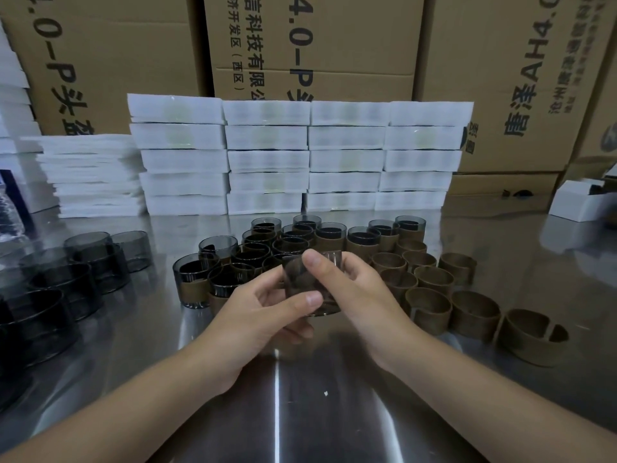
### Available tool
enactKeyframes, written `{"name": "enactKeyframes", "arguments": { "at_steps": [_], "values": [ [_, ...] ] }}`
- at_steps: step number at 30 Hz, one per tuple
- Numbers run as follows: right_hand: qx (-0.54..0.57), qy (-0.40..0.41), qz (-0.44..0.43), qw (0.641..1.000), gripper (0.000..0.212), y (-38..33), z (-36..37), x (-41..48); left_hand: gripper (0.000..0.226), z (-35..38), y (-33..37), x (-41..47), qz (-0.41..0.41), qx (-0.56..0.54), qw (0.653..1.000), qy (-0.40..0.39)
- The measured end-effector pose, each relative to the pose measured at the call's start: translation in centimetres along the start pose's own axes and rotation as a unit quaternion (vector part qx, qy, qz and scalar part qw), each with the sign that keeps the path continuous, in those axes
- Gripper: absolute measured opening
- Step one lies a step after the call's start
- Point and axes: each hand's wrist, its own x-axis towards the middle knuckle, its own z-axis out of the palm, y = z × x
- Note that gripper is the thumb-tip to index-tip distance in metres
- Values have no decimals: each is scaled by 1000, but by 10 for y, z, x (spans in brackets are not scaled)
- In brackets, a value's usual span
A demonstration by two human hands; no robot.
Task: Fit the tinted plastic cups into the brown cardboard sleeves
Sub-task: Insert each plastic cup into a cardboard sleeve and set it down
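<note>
Both hands hold one tinted plastic cup (300, 282) above the steel table (300, 412). My left hand (263, 309) grips it from the left and below, thumb across its front. My right hand (347, 285) grips it from the right, thumb on its upper wall. Whether a sleeve is on this cup I cannot tell. Behind the hands stand several cups fitted in brown sleeves (197, 282). Several empty brown cardboard sleeves (474, 312) lie to the right. Bare tinted cups (90, 259) are grouped at the left.
Stacks of white wrapped packs (267, 158) form a wall at the back of the table, with a pile of white sheets (93, 175) to their left. Large cardboard cartons (334, 45) rise behind. A small white box (581, 198) sits far right.
</note>
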Motion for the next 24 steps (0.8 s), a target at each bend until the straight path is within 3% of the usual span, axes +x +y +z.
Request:
{"name": "enactKeyframes", "arguments": {
  "at_steps": [8, 12, 14, 19, 24],
  "values": [
    [-13, -27, 50, 998, 94, -3, 0, 2, 40, -1, -1, 1, -15, -40, 999, -23],
    [-16, -52, 51, 997, 72, -3, -1, 2, 46, -2, -2, 1, -19, -56, 997, -40],
    [-19, -41, 48, 998, 75, -1, -1, 3, 45, -1, -2, 1, -20, -66, 997, -33],
    [-34, -21, -54, 998, 51, 1, 2, 3, 57, 0, -3, 5, -54, -136, 989, -10],
    [-108, -60, -142, 982, 72, 8, 2, 2, 64, -4, 1, 7, -105, -243, 962, -71]
  ]
}}
